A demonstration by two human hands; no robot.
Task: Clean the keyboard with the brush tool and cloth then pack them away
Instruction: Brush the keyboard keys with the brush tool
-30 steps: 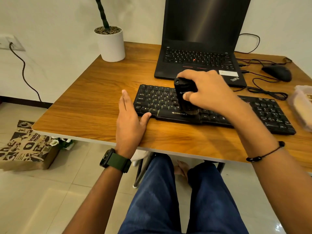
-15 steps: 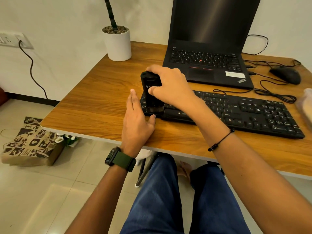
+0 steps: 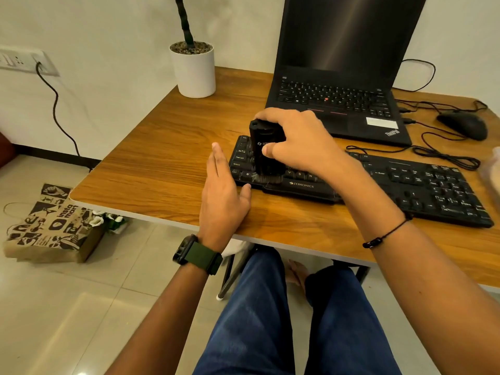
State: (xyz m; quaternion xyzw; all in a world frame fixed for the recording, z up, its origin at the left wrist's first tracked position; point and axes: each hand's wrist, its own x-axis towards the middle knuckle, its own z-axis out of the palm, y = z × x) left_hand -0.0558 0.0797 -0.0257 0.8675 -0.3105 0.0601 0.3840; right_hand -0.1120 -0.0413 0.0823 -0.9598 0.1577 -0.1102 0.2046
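A black keyboard (image 3: 422, 188) lies across the wooden desk (image 3: 151, 169). My right hand (image 3: 300, 142) grips a black brush tool (image 3: 261, 147) from above and holds it upright, with its bristles down on the keys at the keyboard's left end. My left hand (image 3: 223, 196) lies flat on the desk with straight fingers, its thumb touching the keyboard's front left corner. No cloth shows in this view.
A black laptop (image 3: 338, 98) stands open behind the keyboard. A white plant pot (image 3: 193, 71) sits at the back left, a black mouse (image 3: 464, 125) with cables at the back right. A pale container (image 3: 493, 169) shows at the right edge. A paper bag (image 3: 51, 228) lies on the floor.
My right hand carried the brush from the keyboard's middle to its left end, then a little back to the right. My left hand stayed flat at the corner.
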